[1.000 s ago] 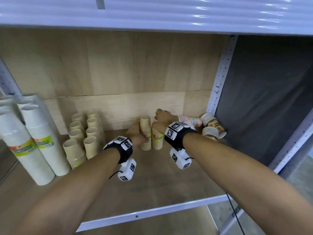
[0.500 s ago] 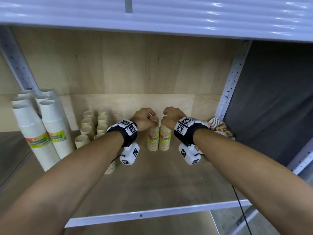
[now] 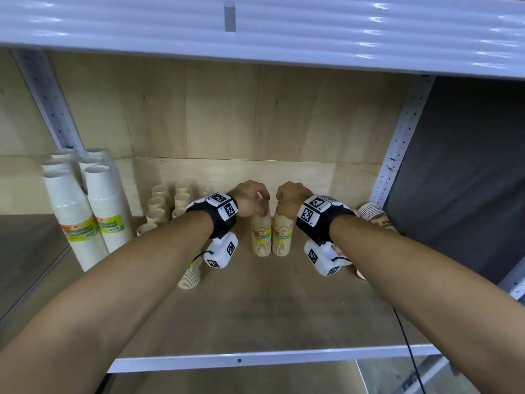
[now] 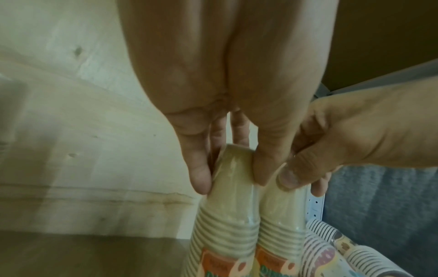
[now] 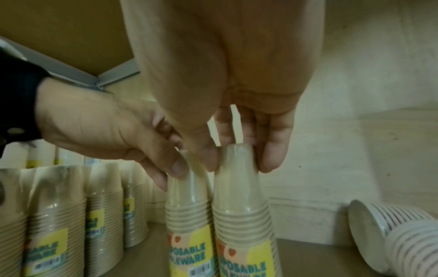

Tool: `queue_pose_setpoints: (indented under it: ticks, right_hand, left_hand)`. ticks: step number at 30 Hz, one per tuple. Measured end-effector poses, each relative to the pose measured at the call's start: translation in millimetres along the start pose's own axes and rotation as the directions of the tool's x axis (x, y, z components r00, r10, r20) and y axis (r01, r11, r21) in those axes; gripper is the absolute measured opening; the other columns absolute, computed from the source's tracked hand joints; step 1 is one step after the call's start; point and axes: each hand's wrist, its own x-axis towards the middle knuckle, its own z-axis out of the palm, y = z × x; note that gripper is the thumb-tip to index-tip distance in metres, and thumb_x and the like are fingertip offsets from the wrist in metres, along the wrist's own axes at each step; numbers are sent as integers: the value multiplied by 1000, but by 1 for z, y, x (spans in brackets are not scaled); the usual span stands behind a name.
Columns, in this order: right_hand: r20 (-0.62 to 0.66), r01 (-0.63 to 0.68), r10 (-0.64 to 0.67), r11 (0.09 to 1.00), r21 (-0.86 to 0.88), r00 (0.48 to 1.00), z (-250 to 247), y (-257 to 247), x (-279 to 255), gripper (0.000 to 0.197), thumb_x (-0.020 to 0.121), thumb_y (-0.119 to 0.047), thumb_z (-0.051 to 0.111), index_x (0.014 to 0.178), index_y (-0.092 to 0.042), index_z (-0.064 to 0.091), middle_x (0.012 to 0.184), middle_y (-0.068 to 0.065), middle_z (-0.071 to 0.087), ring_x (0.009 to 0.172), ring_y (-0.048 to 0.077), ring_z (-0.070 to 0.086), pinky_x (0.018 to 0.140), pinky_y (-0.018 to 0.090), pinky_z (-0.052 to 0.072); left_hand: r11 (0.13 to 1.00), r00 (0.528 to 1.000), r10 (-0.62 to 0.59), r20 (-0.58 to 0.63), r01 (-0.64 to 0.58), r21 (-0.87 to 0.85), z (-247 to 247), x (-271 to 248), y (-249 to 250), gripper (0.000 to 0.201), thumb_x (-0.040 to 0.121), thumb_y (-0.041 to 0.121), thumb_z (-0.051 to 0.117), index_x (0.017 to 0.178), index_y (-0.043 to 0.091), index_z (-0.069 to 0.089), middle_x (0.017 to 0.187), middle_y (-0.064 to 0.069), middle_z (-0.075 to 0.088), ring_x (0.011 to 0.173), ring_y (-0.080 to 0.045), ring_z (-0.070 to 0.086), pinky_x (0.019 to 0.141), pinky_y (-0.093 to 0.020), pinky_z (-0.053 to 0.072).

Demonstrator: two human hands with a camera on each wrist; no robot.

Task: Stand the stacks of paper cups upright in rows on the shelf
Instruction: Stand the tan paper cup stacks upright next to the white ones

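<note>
Two shrink-wrapped stacks of beige paper cups stand upright and touching at mid shelf, mouths down: the left stack [image 3: 260, 237] and the right stack [image 3: 282, 237]. My left hand [image 3: 255, 206] pinches the top of the left stack [image 4: 232, 196] from above, thumb on one side and fingers on the other. My right hand [image 3: 284, 207] pinches the top of the right stack [image 5: 239, 196] the same way. In the right wrist view my left hand [image 5: 175, 168] holds its stack [image 5: 187, 202] beside mine. Both stacks carry yellow labels.
Tall white cup stacks [image 3: 85, 217] stand at the left. Beige stacks [image 3: 167, 203] stand in two rows behind my left wrist, one more [image 3: 190, 277] under it. Patterned stacks [image 3: 375, 217] lie on their sides by the right post [image 3: 397, 143]. The shelf lip [image 3: 255, 359] runs in front.
My left hand has come up from the side of its stack to its top. The two stacks stay upright side by side. The head view has swung left.
</note>
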Motion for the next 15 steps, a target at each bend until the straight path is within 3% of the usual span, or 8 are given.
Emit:
queue_pose_setpoints:
  ticks: [4, 7, 9, 11, 13, 15]
  right_hand:
    - [81, 29, -27, 999, -23, 996, -14, -12, -6, 32, 78, -18, 71, 108, -7, 67, 106, 7, 68, 80, 19, 61, 52, 20, 41]
    - [144, 61, -46, 993, -102, 989, -22, -27, -12, 17, 81, -18, 71, 88, -4, 65, 86, 5, 63, 68, 16, 56, 47, 20, 35]
    - [176, 93, -69, 987, -131, 982, -25, -39, -14, 20, 81, -20, 73, 75, -7, 60, 75, 3, 58, 61, 15, 54, 47, 20, 37]
    - [201, 139, -110, 981, -133, 973, -29, -51, -19, 19, 79, -19, 75, 87, -2, 68, 86, 7, 66, 73, 18, 62, 55, 23, 47]
    - [245, 179, -148, 978, -110, 958, -32, -64, -24, 32, 79, -18, 77, 105, -1, 70, 105, 11, 70, 85, 20, 64, 72, 30, 54]
    - [286, 223, -184, 968, -111, 940, -33, -77, -32, 35, 79, -20, 77, 109, -1, 70, 111, 12, 70, 83, 20, 64, 80, 33, 56]
  left_hand:
    - [998, 996, -56, 72, 54, 31, -17, -10, 2, 32, 76, 14, 75, 106, 21, 67, 103, 2, 55, 86, -17, 58, 63, -26, 52]
    - [992, 985, -122, 119, 115, 60, -33, -20, 4, 30, 73, 9, 76, 99, 22, 68, 101, 2, 58, 87, -17, 61, 64, -26, 56]
    - [982, 979, -145, 143, 126, 138, -45, -29, 6, 30, 72, 11, 77, 98, 22, 68, 100, -1, 63, 81, -17, 64, 68, -31, 60]
    - [972, 967, -176, 183, 142, 186, -54, -38, 5, 29, 74, 9, 78, 98, 20, 67, 100, -3, 64, 74, -17, 65, 77, -39, 61]
    - [967, 948, -212, 236, 169, 190, -63, -51, 5, 27, 76, 5, 78, 94, 17, 64, 102, -9, 62, 71, -20, 66, 78, -41, 61]
    - [959, 932, -248, 265, 197, 204, -69, -65, 3, 27, 77, 1, 77, 94, 15, 61, 105, -15, 61, 75, -27, 68, 76, -39, 61]
